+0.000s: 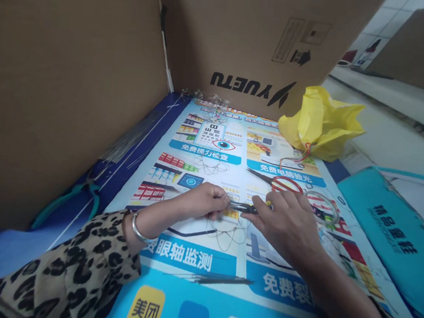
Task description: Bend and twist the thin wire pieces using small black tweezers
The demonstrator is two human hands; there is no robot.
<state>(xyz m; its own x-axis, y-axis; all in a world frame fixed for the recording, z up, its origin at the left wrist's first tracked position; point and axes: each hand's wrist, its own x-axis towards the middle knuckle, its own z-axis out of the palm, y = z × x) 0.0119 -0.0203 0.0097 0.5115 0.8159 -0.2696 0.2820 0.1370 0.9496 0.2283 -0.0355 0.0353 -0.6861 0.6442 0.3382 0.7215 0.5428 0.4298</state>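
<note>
Near the middle of the printed sheet, my left hand (pixel 208 201) pinches the end of a thin wire. My right hand (pixel 284 223) is wrapped round small dark pliers (pixel 248 208), whose jaws point left and meet the wire at my left fingertips. A looped wire shape (pixel 227 234) hangs or lies just below my fingers. Another wire shape (pixel 211 165) lies farther up the sheet. Red-handled scissors (pixel 286 184) rest just beyond my right hand. A bundle of straight wires (pixel 215 279) lies nearer to me.
Cardboard walls (pixel 223 45) stand at the back and left. A yellow bag (pixel 320 124) sits at the back right, a teal box (pixel 395 236) at the right. Teal-handled pliers (pixel 93 200) lie at the left. Several wire pieces (pixel 217 104) are at the back.
</note>
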